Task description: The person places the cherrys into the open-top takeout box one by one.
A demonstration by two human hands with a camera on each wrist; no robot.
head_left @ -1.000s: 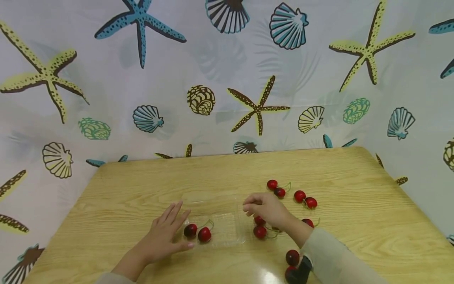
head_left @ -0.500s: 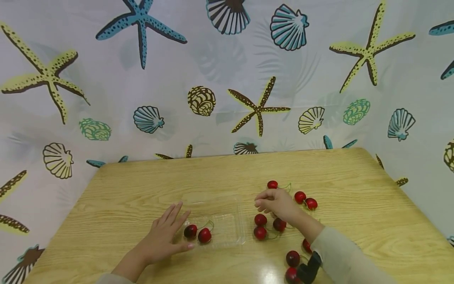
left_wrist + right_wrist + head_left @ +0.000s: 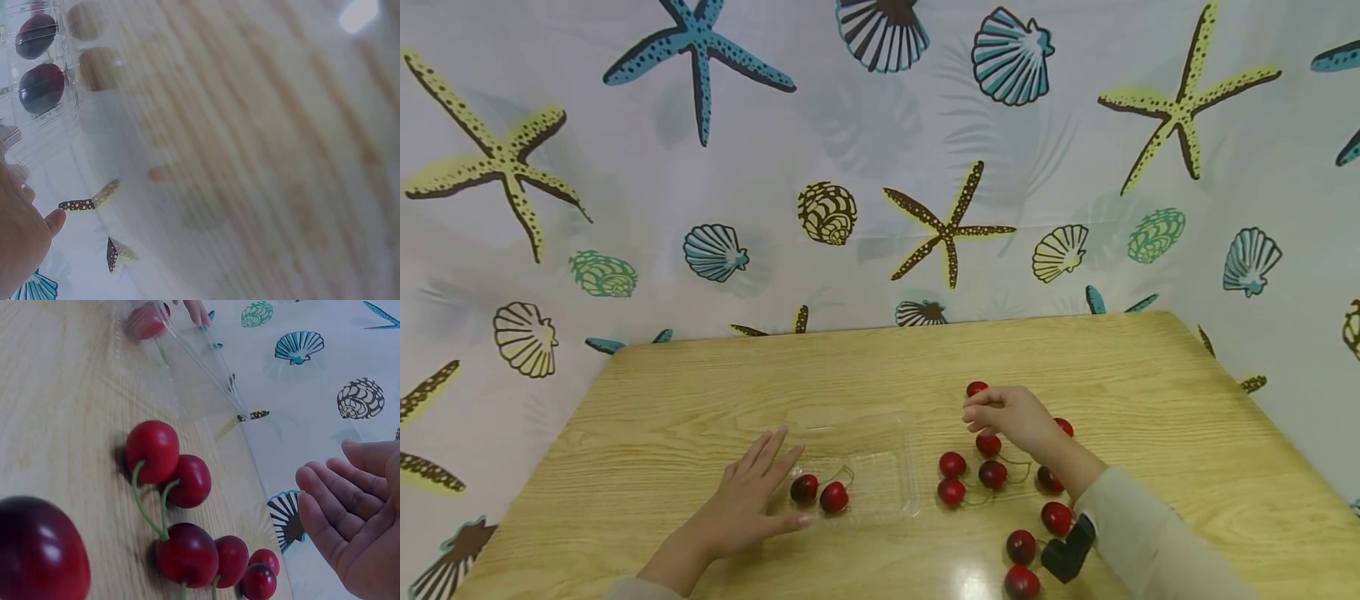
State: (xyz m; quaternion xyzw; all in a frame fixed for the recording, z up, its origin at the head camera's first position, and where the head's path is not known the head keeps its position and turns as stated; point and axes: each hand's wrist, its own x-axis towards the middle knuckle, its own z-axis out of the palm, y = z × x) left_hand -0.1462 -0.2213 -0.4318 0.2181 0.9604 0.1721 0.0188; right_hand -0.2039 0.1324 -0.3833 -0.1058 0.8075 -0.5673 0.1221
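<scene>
A clear plastic box (image 3: 912,479) lies on the table, with a pair of red cherries (image 3: 833,497) joined by green stems at its left end. My left hand (image 3: 748,496) rests against the box's left side, fingers spread and nearly straight. Above the table to the right hovers my right hand (image 3: 1017,421), its fingers loosely bent. The right wrist view shows that hand (image 3: 359,512) with nothing in its palm. Just below it is a dark red cherry (image 3: 988,445); another cherry (image 3: 977,389) peeks out behind its fingers.
Several more cherry pairs lie on the right of the wooden table (image 3: 700,392), such as a cherry (image 3: 951,492) beside the box and a cherry (image 3: 1022,582) at the front. A black wrist strap (image 3: 1067,550) hangs by the right sleeve. A patterned curtain (image 3: 865,275) stands behind.
My right hand has moved right and slightly away from the box, towards the farther cherries, uncovering the cherries beside the box. My left hand and the box stay where they were.
</scene>
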